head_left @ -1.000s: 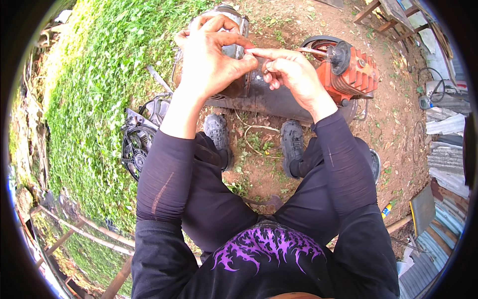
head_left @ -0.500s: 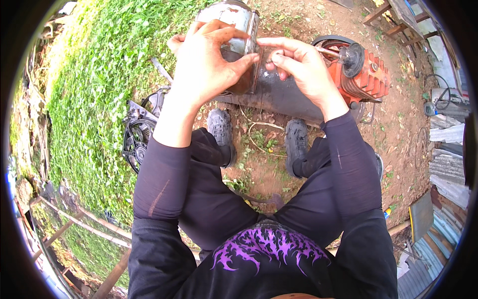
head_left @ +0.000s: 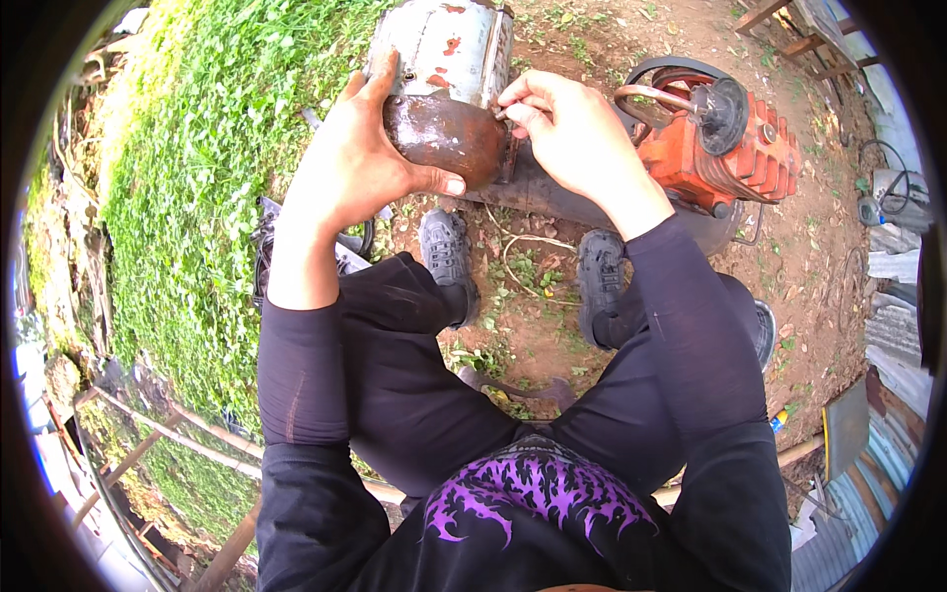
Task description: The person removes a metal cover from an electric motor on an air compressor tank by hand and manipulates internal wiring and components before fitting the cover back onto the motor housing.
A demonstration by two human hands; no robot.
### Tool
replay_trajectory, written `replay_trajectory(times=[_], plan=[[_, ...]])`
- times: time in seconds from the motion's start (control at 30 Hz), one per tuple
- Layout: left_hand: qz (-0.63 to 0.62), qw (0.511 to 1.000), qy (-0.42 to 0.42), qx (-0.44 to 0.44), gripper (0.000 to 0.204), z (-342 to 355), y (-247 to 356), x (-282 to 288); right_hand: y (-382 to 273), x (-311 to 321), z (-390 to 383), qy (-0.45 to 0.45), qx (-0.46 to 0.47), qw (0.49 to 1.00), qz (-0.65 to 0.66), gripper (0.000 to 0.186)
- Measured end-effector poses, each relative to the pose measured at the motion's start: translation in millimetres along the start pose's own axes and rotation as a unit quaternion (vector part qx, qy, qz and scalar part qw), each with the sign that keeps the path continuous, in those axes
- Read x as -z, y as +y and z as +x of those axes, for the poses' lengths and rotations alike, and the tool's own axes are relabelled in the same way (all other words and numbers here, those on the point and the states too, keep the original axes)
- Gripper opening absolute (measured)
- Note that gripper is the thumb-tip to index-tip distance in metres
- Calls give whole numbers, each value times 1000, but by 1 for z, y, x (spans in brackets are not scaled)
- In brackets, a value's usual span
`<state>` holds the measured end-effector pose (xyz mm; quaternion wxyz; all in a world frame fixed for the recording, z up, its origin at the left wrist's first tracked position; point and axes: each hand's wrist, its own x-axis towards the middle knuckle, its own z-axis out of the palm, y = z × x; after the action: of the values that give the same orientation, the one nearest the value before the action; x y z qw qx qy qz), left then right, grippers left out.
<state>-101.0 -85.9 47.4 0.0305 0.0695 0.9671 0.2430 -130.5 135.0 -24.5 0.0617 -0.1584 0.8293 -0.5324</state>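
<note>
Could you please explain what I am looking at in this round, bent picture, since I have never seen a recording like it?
The picture comes from a wide fisheye camera worn on a person's head, looking down at their own hands, so straight edges curve near the rim. The person sits or crouches outdoors in dark clothes; their two grey shoes rest on bare reddish ground, with green grass to their left.

The left hand grips a rusty brown rounded metal part, which sits at the end of a grey, paint-chipped cylinder that looks like a motor. The right hand pinches something small at the edge of that rusty part; what it is cannot be made out.

To the right stands an orange finned machine, seemingly a compressor pump, on a dark tank.
</note>
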Motion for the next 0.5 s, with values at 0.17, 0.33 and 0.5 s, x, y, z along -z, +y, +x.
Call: replay_trajectory(times=[0.17, 0.33, 0.5], plan=[[17, 1000, 16, 2, 125, -2, 1, -2, 4, 4, 10, -14, -14, 1000, -2, 15], [36, 999, 27, -9, 125, -1, -3, -3, 2, 5, 12, 1, 2, 1000, -16, 15], [39, 999, 3, -4, 129, -1, -2, 3, 15, 2, 13, 42, 4, 998, -47, 15]])
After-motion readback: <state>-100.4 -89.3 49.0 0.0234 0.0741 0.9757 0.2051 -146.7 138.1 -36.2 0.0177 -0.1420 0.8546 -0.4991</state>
